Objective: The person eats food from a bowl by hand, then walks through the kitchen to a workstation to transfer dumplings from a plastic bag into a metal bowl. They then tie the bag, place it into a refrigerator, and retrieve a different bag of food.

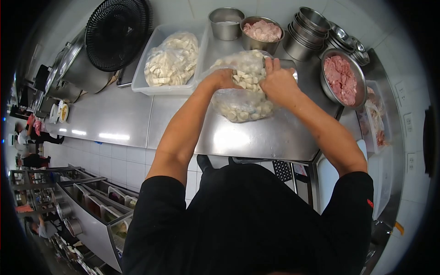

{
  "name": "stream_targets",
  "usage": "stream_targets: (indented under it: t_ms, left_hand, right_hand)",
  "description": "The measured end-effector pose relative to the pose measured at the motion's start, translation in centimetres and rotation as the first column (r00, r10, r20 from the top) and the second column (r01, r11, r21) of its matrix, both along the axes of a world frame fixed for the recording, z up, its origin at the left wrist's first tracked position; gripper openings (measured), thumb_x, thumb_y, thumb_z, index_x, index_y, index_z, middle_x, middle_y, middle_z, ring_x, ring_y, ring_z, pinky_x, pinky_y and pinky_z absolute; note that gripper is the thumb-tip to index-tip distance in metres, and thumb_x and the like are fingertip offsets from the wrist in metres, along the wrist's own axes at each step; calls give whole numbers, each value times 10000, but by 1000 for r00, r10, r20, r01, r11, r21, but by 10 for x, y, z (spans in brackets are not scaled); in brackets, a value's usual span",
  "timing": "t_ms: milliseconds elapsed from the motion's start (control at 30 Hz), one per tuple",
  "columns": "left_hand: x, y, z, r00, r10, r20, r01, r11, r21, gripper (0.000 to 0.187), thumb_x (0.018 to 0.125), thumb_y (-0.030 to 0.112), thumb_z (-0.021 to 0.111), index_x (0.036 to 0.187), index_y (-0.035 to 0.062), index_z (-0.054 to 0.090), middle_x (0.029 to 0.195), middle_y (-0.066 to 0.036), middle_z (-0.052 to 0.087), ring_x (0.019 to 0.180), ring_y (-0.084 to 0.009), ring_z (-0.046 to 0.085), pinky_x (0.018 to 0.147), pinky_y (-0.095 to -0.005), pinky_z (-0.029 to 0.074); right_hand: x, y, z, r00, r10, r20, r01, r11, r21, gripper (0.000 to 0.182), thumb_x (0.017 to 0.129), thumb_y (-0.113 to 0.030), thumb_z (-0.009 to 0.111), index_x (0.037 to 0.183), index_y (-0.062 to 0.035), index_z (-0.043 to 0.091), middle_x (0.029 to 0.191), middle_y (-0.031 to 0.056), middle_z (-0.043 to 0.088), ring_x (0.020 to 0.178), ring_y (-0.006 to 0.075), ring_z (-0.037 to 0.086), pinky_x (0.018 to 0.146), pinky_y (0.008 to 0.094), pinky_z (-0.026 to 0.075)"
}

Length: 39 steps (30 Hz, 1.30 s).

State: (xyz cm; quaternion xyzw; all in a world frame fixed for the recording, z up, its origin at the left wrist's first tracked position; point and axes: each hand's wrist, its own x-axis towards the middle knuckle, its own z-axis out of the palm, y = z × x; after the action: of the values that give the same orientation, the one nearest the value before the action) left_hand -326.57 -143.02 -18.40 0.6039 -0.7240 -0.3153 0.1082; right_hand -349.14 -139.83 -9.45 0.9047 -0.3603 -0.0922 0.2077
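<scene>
A clear plastic bag (247, 110) full of pale, chunky cut pieces (247, 80) lies on the steel counter in front of me, its mouth spread apart. My left hand (222, 79) grips the left side of the bag's opening, fingertips partly hidden by the plastic. On the right of the opening, my right hand (278, 83) is wrapped over a small steel cup (289, 65), which is tilted and mostly covered by my fingers. The cup's mouth and contents cannot be made out.
Left of the bag stands a plastic tub (137, 85) holding another bag of pale pieces (172, 59). Behind are a steel pot (227, 31), a bowl of minced meat (262, 31) and stacked steel bowls (305, 39). A meat-filled bowl (339, 80) sits right. Co-workers appear far left.
</scene>
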Motion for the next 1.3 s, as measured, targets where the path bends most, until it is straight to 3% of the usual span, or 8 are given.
stream_targets:
  t_ms: [400,500,600,733,900,1000,1167,1300]
  left_hand:
    - [-19,6,-4,876,281,-392,-299,954,17,866,742,594,685,1207,-131,591,1236,-290,605,1176,-333,585,1002,-379,436]
    - [-35,0,-4,914,398,-75,-405,898,-174,924,794,649,620,1208,-176,566,1236,-323,590,1133,-360,607,976,-393,453]
    - [-33,-2,14,899,378,-220,-370,926,75,978,788,697,619,1200,-188,564,1202,-326,603,1049,-367,643,923,-397,490]
    - [-34,-26,-20,696,538,-475,-476,841,256,918,811,654,636,1189,-179,573,1150,-287,640,999,-356,665,848,-427,526]
    - [-46,-20,-18,139,704,-697,-415,680,605,721,877,510,657,1128,-165,613,1120,-228,663,1006,-309,665,835,-414,516]
    - [-54,-26,-22,-1,601,-799,-463,709,533,646,921,470,617,1122,-144,620,1090,-199,669,990,-278,661,827,-404,507]
    - [-82,-7,30,308,416,-855,-590,789,171,659,966,511,492,1110,-116,637,1061,-274,667,989,-346,656,876,-426,465]
    - [-101,6,37,559,363,-745,-621,779,-86,651,959,534,454,1043,-76,665,1009,-281,678,988,-424,641,898,-445,457]
  right_hand:
    - [11,13,2,983,5,184,-30,990,135,349,698,-281,746,1022,-151,746,1370,349,453,1198,420,521,803,615,532]
    - [12,16,1,974,34,223,-58,993,101,353,689,-271,757,1018,-145,730,1396,346,435,1253,431,490,868,627,496]
    - [13,26,-7,979,19,201,-43,993,113,342,677,-246,757,998,-133,715,1432,354,404,1324,448,448,928,620,469]
    - [22,17,-14,975,15,221,-27,998,52,328,692,-260,759,985,-125,703,1452,340,390,1335,433,443,945,622,461]
    - [21,22,4,940,-121,318,59,978,198,365,761,-333,758,1053,-127,684,1473,314,380,1380,424,389,1001,604,435]
    - [10,26,3,862,-178,475,74,971,229,386,760,-367,777,1036,-118,672,1481,317,364,1383,420,386,1009,565,443]
    - [-22,25,-24,556,-190,809,58,980,191,393,714,-379,822,959,-119,657,1468,324,378,1290,423,493,942,469,495]
    - [-33,34,-60,221,-272,936,46,962,269,364,665,-245,879,841,-69,615,1274,237,604,1165,335,611,864,389,507]
